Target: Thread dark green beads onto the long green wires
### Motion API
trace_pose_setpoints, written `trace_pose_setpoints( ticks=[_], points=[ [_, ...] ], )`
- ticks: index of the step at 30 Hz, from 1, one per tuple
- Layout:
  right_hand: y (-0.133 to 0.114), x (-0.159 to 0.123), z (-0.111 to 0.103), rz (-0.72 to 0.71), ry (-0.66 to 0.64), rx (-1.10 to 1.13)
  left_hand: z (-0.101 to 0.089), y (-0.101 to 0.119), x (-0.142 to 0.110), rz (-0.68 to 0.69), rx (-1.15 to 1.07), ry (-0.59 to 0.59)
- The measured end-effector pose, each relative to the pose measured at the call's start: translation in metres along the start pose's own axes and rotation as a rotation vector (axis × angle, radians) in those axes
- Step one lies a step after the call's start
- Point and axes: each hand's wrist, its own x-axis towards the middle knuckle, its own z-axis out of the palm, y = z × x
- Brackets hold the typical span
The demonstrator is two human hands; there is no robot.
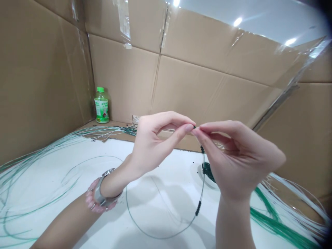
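I note green bottle (102, 108) by cardboard wall (124, 76); right hand (233, 155) partly hides bowl (200, 177). It and left hand (155, 143) pinch green cord (160, 238) bearing dark clumps (198, 208), probably beads.

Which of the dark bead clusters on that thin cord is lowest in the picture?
The lower cluster, where the thin cord begins curving leftward. Others I can make out sit higher, such as the upper cluster beside the right hand.

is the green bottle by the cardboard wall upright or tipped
Upright: the green-labelled bottle stands on its base, its green cap on top.
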Motion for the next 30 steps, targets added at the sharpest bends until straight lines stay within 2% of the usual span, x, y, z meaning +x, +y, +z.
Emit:
trace_pose_setpoints(
  ticks=[4, 8, 11, 13, 15, 17, 22, 26, 30],
  points=[
    [0.0, 0.002, 0.004, 0.027, -0.096, 0.034, -0.004, -0.005, 0.0, 0.136, 0.155, 0.014],
    [-0.001, 0.002, 0.01, 0.09, -0.084, 0.023, -0.005, -0.012, 0.001, 0.277, 0.368, -0.008],
    [0.002, 0.004, 0.008, 0.178, -0.122, 0.056, -0.004, -0.015, 0.003, 0.328, 0.468, -0.02],
    [0.006, 0.006, 0.003, 0.218, -0.225, 0.021, -0.003, -0.016, 0.004, 0.33, 0.497, -0.01],
    [0.012, 0.009, -0.005, 0.257, -0.401, -0.029, -0.003, -0.018, 0.004, 0.313, 0.507, -0.008],
    [0.018, 0.01, -0.01, 0.296, -0.481, -0.015, -0.002, -0.02, 0.003, 0.28, 0.518, -0.041],
    [0.022, 0.012, -0.009, 0.316, -0.361, 0.182, 0.008, -0.024, 0.0, 0.21, 0.485, -0.139],
    [0.023, 0.013, -0.008, 0.331, -0.3, 0.208, 0.019, -0.028, 0.003, 0.208, 0.395, -0.104],
    [0.028, 0.016, -0.017, 0.338, -0.245, 0.234, 0.034, -0.03, 0.01, 0.188, 0.304, -0.066]
  ],
)
